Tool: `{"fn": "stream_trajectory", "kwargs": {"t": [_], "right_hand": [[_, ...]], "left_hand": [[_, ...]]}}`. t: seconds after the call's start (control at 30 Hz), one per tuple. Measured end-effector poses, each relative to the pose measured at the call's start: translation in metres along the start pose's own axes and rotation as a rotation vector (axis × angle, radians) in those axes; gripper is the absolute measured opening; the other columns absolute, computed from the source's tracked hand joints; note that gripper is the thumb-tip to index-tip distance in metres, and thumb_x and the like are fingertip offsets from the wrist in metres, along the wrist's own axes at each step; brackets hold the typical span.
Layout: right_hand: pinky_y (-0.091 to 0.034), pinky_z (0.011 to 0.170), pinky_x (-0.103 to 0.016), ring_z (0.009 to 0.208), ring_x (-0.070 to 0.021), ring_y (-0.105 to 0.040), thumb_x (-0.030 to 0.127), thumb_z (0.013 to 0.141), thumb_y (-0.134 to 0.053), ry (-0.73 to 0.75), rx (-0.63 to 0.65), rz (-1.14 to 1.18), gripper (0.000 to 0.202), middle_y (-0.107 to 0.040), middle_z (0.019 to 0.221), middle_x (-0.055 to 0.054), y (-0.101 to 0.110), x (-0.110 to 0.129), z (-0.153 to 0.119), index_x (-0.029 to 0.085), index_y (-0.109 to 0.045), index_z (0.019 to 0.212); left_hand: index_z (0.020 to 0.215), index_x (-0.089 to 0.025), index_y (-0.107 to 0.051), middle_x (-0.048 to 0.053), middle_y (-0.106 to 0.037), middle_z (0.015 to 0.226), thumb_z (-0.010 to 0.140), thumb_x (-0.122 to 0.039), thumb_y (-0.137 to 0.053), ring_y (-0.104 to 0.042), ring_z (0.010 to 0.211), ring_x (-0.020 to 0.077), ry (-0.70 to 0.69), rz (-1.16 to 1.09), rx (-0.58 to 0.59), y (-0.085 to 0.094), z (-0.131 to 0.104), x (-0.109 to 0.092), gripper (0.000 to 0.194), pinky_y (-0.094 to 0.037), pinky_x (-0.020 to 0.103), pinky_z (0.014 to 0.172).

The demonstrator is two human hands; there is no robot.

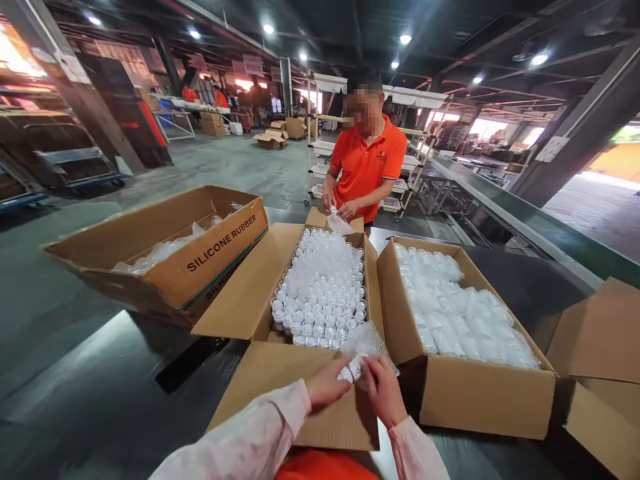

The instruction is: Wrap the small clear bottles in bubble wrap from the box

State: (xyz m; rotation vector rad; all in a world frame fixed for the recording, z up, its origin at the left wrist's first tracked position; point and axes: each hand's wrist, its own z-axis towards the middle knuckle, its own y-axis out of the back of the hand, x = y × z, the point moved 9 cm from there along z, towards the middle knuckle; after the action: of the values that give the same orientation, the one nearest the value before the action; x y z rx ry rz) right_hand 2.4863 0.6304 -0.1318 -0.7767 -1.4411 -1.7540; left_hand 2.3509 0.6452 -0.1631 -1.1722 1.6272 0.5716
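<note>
My left hand (pixel 327 383) is closed around a small white bottle (pixel 351 369) above the near flap of the middle carton. My right hand (pixel 384 390) grips a clear bubble wrap bag (pixel 367 343) at the bottle's other end; whether the bottle is partly inside the bag I cannot tell. Just beyond my hands, the middle carton (pixel 260 320) holds rows of upright white bottles (pixel 320 313). Loose bubble wrap bags (pixel 325 263) lie over the bottles toward the far side.
To the right, a carton (pixel 485 393) is filled with wrapped pieces (pixel 460 320). At left, a carton marked SILICONE RUBBER (pixel 220 250) contains clear bags (pixel 160 253). Across the table, a co-worker in an orange shirt (pixel 370 160) handles a bubble wrap bag (pixel 340 222). A conveyor (pixel 540 220) runs behind.
</note>
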Motion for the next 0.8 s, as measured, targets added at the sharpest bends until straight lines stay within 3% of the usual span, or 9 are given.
{"fn": "stream_trajectory", "kwargs": {"t": [0.07, 0.13, 0.23, 0.37, 0.47, 0.67, 0.8], "right_hand": [[-0.052, 0.076, -0.035, 0.081, -0.0200, -0.060, 0.017, 0.082, -0.043, 0.145, 0.003, -0.083, 0.036, -0.060, 0.090, -0.011, 0.000, 0.023, -0.006, 0.016, -0.062, 0.113], [-0.053, 0.077, -0.033, 0.084, -0.0194, -0.061, 0.010, 0.080, -0.043, 0.215, -0.006, -0.119, 0.043, -0.060, 0.095, -0.011, 0.002, 0.037, -0.009, 0.016, -0.058, 0.119], [-0.054, 0.079, -0.032, 0.089, -0.0193, -0.061, 0.008, 0.082, -0.042, 0.307, -0.016, -0.113, 0.042, -0.061, 0.098, -0.010, 0.005, 0.053, -0.012, 0.019, -0.058, 0.119], [-0.054, 0.078, -0.032, 0.091, -0.0200, -0.061, 0.008, 0.085, -0.042, 0.393, -0.069, -0.098, 0.040, -0.064, 0.100, -0.010, 0.008, 0.068, -0.018, 0.022, -0.060, 0.117], [-0.054, 0.074, -0.031, 0.087, -0.0197, -0.061, 0.009, 0.086, -0.045, 0.425, -0.052, -0.102, 0.038, -0.066, 0.096, -0.009, 0.003, 0.077, -0.022, 0.025, -0.060, 0.117], [-0.054, 0.072, -0.031, 0.086, -0.0195, -0.061, 0.008, 0.086, -0.044, 0.426, -0.094, -0.107, 0.037, -0.065, 0.096, -0.009, -0.005, 0.082, -0.028, 0.024, -0.062, 0.114], [-0.054, 0.070, -0.030, 0.084, -0.0191, -0.061, 0.009, 0.086, -0.046, 0.399, -0.104, -0.106, 0.033, -0.066, 0.092, -0.008, -0.012, 0.082, -0.027, 0.023, -0.065, 0.109]], "left_hand": [[0.077, -0.015, -0.065, 0.000, -0.058, 0.060, 0.064, -0.011, -0.055, -0.052, 0.054, 0.0127, 0.145, -0.267, 0.088, -0.012, 0.003, 0.004, 0.016, -0.043, 0.024, 0.059], [0.076, -0.011, -0.063, 0.003, -0.062, 0.066, 0.069, -0.013, -0.053, -0.056, 0.057, 0.0119, 0.227, -0.597, 0.111, -0.018, 0.005, 0.006, 0.013, -0.045, 0.024, 0.062], [0.077, -0.009, -0.063, 0.008, -0.067, 0.080, 0.069, -0.007, -0.058, -0.062, 0.074, 0.0131, 0.198, -0.971, 0.089, -0.020, 0.006, 0.009, 0.009, -0.048, 0.024, 0.078], [0.087, -0.009, -0.066, 0.008, -0.068, 0.084, 0.065, -0.007, -0.072, -0.063, 0.080, 0.0150, -0.026, -0.866, 0.154, -0.020, 0.000, 0.001, 0.023, -0.047, 0.025, 0.079], [0.087, -0.007, -0.068, 0.008, -0.068, 0.083, 0.063, -0.010, -0.076, -0.062, 0.078, 0.0145, -0.061, -0.745, 0.245, -0.026, -0.004, 0.001, 0.025, -0.047, 0.024, 0.076], [0.070, -0.013, -0.066, 0.005, -0.069, 0.077, 0.063, -0.010, -0.074, -0.064, 0.077, 0.0115, 0.125, -0.979, 0.061, -0.014, 0.007, 0.038, 0.011, -0.049, 0.020, 0.079], [0.072, -0.015, -0.066, 0.004, -0.069, 0.079, 0.053, -0.014, -0.081, -0.064, 0.081, 0.0162, -0.025, -0.792, -0.025, -0.006, 0.010, 0.027, 0.024, -0.050, 0.025, 0.078]]}}
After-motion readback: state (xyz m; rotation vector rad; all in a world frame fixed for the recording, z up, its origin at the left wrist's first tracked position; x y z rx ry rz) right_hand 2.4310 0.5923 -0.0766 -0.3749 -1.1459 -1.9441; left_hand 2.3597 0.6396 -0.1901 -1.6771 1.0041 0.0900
